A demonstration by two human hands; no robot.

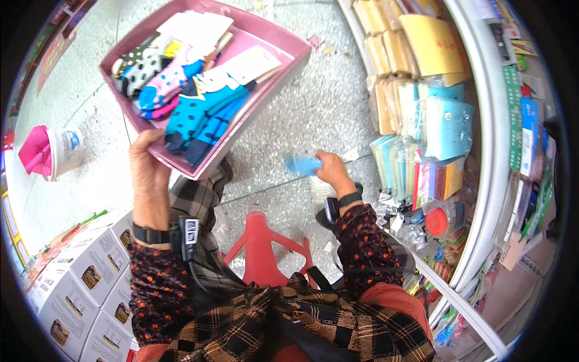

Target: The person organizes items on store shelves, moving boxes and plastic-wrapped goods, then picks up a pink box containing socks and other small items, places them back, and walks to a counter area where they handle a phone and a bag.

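Note:
My left hand (149, 172) grips the near left corner of a shallow pink box (256, 117), which is tilted above the floor. Inside lie several pairs of socks (205, 111), some blue with dark dots, others pink or spotted, with white cards (199, 29) among them. Further right, my right hand (335, 172) has its fingers closed on a light blue thing (303, 165). That thing is smeared by motion; it looks soft like a cloth, but its kind is unclear. Between my legs stands a red plastic stool (262, 253).
At right, a white-edged shelf holds brown envelopes (392, 51) and wrapped light blue packets (446, 123). A red-lidded jar (436, 222) sits below them. White cartons (72, 301) are stacked at lower left. A white bucket (67, 151) with a pink cloth (36, 149) stands further left.

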